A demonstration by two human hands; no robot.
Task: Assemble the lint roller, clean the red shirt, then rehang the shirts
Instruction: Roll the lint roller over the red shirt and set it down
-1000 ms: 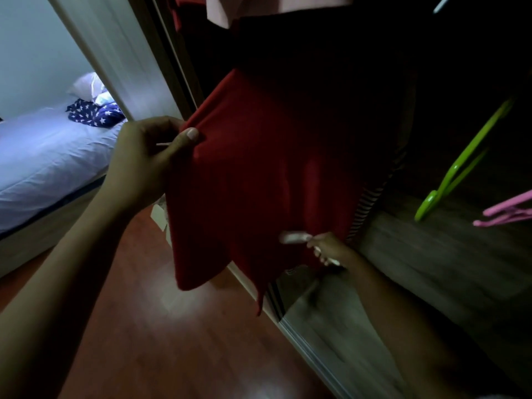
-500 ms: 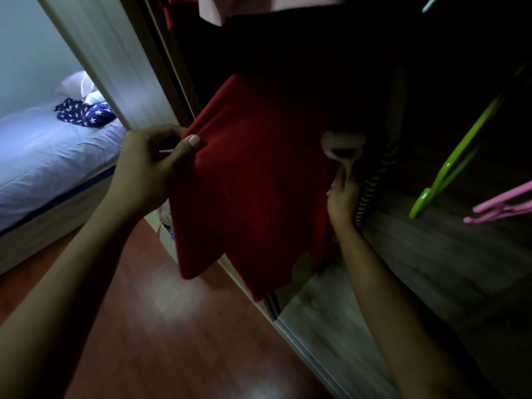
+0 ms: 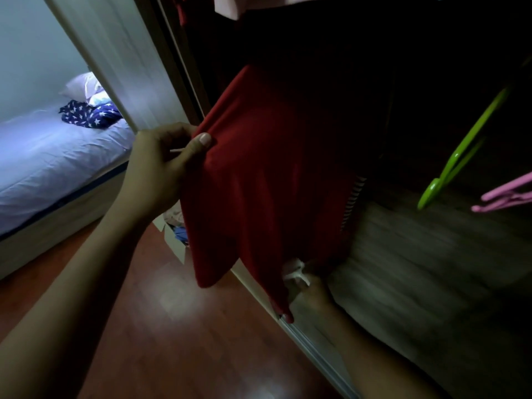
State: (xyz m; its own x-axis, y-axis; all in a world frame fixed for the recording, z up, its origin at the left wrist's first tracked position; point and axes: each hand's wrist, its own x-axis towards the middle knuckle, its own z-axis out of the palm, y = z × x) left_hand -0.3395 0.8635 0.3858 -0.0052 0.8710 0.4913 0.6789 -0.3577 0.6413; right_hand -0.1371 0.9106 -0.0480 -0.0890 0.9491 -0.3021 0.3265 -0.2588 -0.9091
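Note:
The red shirt (image 3: pixel 267 174) hangs in the dark wardrobe, its lower part pulled out toward me. My left hand (image 3: pixel 161 165) pinches its left side edge between thumb and fingers, holding the cloth taut. At the shirt's bottom hem my right hand (image 3: pixel 312 292) grips the white lint roller (image 3: pixel 293 269), whose head rests against the fabric. A striped garment (image 3: pixel 352 197) peeks out behind the shirt on the right. A pale pink garment (image 3: pixel 247 4) hangs above at the top.
A green hanger (image 3: pixel 460 154) and a pink hanger (image 3: pixel 506 197) hang at the right in the wardrobe. The wardrobe's sliding track (image 3: pixel 313 341) runs along the red-brown floor. A bed (image 3: pixel 51 168) with a star-patterned cloth (image 3: pixel 89 115) stands at the left. A white box (image 3: pixel 175 240) with clothes sits behind the shirt.
My right hand ran the lint roller up the red shirt's right side, then down to its bottom hem. My left hand kept its pinch on the shirt's edge.

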